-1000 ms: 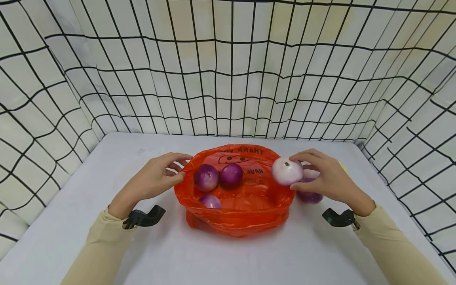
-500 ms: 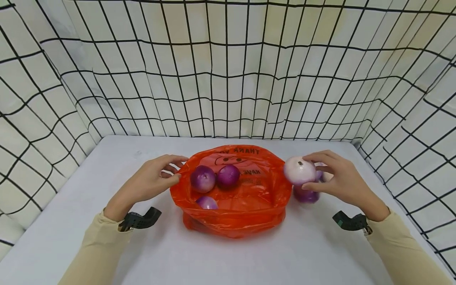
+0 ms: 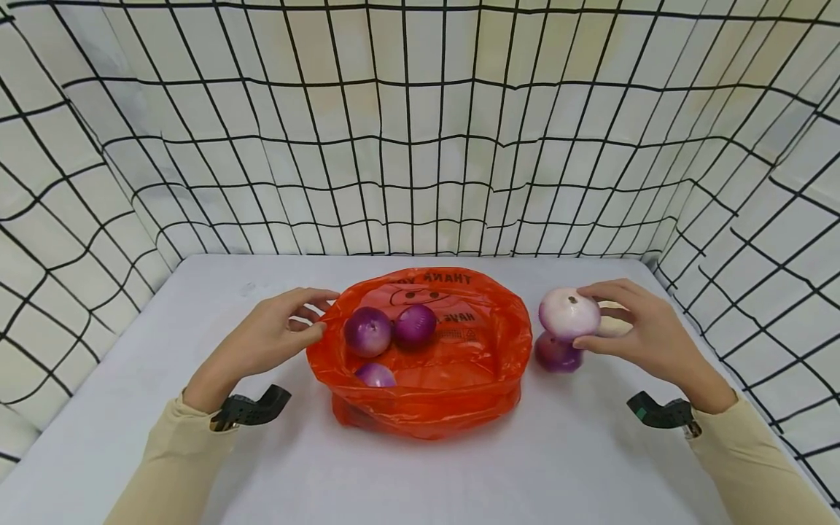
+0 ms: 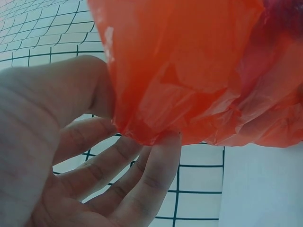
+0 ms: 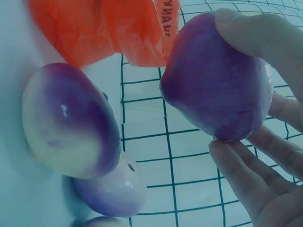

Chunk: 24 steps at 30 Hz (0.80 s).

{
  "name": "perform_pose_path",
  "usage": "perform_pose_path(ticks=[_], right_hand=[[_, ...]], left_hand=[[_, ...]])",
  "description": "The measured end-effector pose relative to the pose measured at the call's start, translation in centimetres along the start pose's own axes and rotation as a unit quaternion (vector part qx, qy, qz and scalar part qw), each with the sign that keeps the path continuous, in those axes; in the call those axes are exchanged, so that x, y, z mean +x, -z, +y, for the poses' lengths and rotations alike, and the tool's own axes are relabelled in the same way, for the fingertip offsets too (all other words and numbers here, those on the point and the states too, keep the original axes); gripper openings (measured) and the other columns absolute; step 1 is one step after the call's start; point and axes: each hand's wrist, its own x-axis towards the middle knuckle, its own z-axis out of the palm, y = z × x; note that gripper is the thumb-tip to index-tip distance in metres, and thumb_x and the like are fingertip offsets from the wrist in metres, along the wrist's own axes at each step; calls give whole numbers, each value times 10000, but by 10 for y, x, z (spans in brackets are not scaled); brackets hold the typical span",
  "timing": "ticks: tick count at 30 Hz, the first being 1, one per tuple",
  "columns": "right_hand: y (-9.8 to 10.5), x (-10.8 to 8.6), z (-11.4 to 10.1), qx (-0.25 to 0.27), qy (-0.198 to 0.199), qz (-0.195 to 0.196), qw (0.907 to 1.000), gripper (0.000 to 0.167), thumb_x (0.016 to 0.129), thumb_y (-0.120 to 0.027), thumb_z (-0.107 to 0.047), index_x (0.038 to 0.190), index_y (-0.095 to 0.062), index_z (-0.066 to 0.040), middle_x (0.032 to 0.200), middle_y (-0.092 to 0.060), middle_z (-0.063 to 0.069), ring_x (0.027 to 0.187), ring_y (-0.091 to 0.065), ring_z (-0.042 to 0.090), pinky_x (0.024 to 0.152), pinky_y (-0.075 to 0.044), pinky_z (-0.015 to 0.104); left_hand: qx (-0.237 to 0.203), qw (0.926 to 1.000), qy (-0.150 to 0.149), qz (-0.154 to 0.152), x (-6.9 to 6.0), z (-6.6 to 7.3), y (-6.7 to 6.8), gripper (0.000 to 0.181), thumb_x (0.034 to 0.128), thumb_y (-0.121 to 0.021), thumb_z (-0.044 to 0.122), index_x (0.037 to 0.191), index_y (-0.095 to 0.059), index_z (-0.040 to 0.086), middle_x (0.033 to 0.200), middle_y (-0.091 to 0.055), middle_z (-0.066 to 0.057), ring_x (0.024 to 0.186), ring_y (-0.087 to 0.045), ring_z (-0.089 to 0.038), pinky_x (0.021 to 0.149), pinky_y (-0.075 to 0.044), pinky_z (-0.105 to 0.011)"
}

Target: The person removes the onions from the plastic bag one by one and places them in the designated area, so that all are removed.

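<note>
The left hand (image 3: pixel 271 343) has its thumb and fingertips curled on the rim of a red plastic bag (image 3: pixel 426 414), pinching the film; the remaining fingers fan loosely behind. The bag stands on the white table (image 3: pixel 420 481) to the right of these fingers, its mouth spread wide. Inside it, nearest the left fingertips, lies a purple onion (image 3: pixel 369 332), with a second onion (image 3: pixel 415 326) just beyond it and a third onion (image 3: pixel 376 375), partly hidden by the front rim, nearer the person. The right hand (image 3: pixel 646 335) grips a pale-topped onion (image 3: pixel 569 315) between thumb and fingers, outside the bag and near its right edge; seen from the right wrist, its side is deep purple. Below the right fingers, apart from the held one, loose onions (image 5: pixel 71 120) lie close together on the table. Past both hands' fingertips rises a black grid (image 3: pixel 420 168) before a pale backing.
</note>
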Motion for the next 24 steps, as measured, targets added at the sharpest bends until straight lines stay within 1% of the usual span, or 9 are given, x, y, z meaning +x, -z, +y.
perform_pose_path(ticks=[5, 8, 11, 13, 18, 20, 24], right_hand=[[4, -5, 7, -135, 47, 121, 9998, 693, 643, -971, -52, 1274, -704, -156, 1224, -650, -47, 1080, -596, -103, 886, -495, -3], [7, -8, 11, -222, 24, 144, 9996, 702, 635, -972, -44, 1278, -701, -120, 1232, -647, -40, 1096, -571, -109, 894, -482, -14], [9, -10, 14, -342, -47, 155, 9993, 705, 636, -974, -57, 1283, -695, -84, 1237, -648, -1, 1107, -540, -126, 898, -459, -35], [11, -12, 16, -364, -94, 179, 9991, 704, 635, -975, -61, 1280, -694, -79, 1241, -656, 21, 1111, -532, -126, 899, -449, -43], [13, -17, 21, -349, -214, 225, 9989, 698, 632, -974, -51, 1270, -690, -33, 1242, -654, -13, 1110, -531, -132, 895, -452, -44], [14, -19, 24, -346, -257, 230, 9988, 699, 630, -972, -40, 1269, -690, -27, 1238, -644, -19, 1103, -531, -137, 893, -448, -48], [16, -22, 29, -343, -324, 243, 9986, 702, 627, -969, -27, 1272, -695, -57, 1235, -640, 25, 1095, -532, -139, 894, -444, -52]], left_hand=[[14, 10000, -10, 13, 0, -1, 0, 465, 974, -635, 138, 1435, -581, 106, 1292, -685, -150, 1138, -685, -279, 953, -626, -447], [19, 10000, 6, 26, 0, -1, 0, 465, 975, -634, 137, 1436, -582, 113, 1290, -685, -148, 1136, -686, -276, 952, -626, -446], [15, 10000, 42, 20, 0, -1, 0, 468, 975, -633, 139, 1440, -580, 118, 1292, -683, -149, 1137, -685, -276, 952, -627, -444], [0, 10000, 44, 12, 0, -1, 1, 467, 976, -631, 138, 1440, -580, 116, 1293, -683, -150, 1139, -685, -278, 951, -627, -443], [3, 10000, 6, -1, -1, -1, 0, 465, 978, -629, 128, 1440, -579, 108, 1290, -684, -150, 1134, -688, -277, 946, -628, -437], [11, 10000, -11, -3, -1, -1, 0, 464, 979, -628, 128, 1440, -580, 108, 1289, -684, -149, 1132, -688, -274, 944, -629, -432], [14, 10000, -52, 10, 0, -2, 1, 458, 980, -625, 134, 1436, -585, 109, 1285, -686, -149, 1128, -691, -276, 939, -629, -429]])
